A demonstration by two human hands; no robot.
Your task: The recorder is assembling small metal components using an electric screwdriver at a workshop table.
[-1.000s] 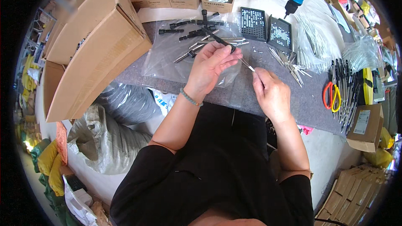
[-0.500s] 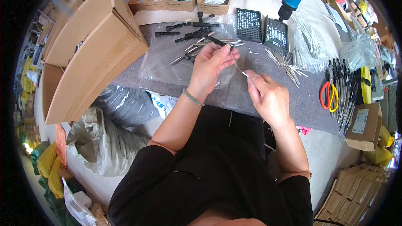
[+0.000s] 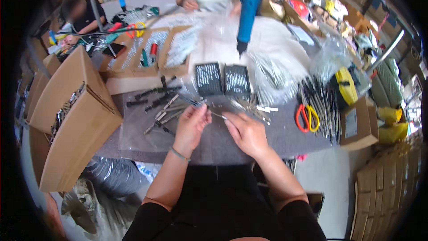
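My left hand (image 3: 191,127) is closed, with thumb and fingers pinching a slender dark rod (image 3: 191,101) that is smeared by motion. Opposite it, my right hand (image 3: 247,135) pinches the end of a thin metal shaft (image 3: 218,114) that spans the gap between my hands. How the two pieces join is too blurred to tell. Beyond my left hand, black socket-ended rods (image 3: 154,93) and shiny metal rods (image 3: 156,121) lie on a clear plastic bag (image 3: 133,130). Two black perforated blocks (image 3: 208,79) filled with small silvery pieces stand ahead of my hands.
A blue power driver (image 3: 250,13) hangs point down over the table. At left leans a large cardboard box (image 3: 80,138) holding metal parts. Red-and-yellow scissors (image 3: 307,118) lie right, beside dark rods (image 3: 327,116) and a small carton (image 3: 359,125). Two people are across the table.
My view has tilted up, bringing two people at the far side into sight. Both hands keep their pinch, with the thin shaft between them. The dark rod is blurrier now.
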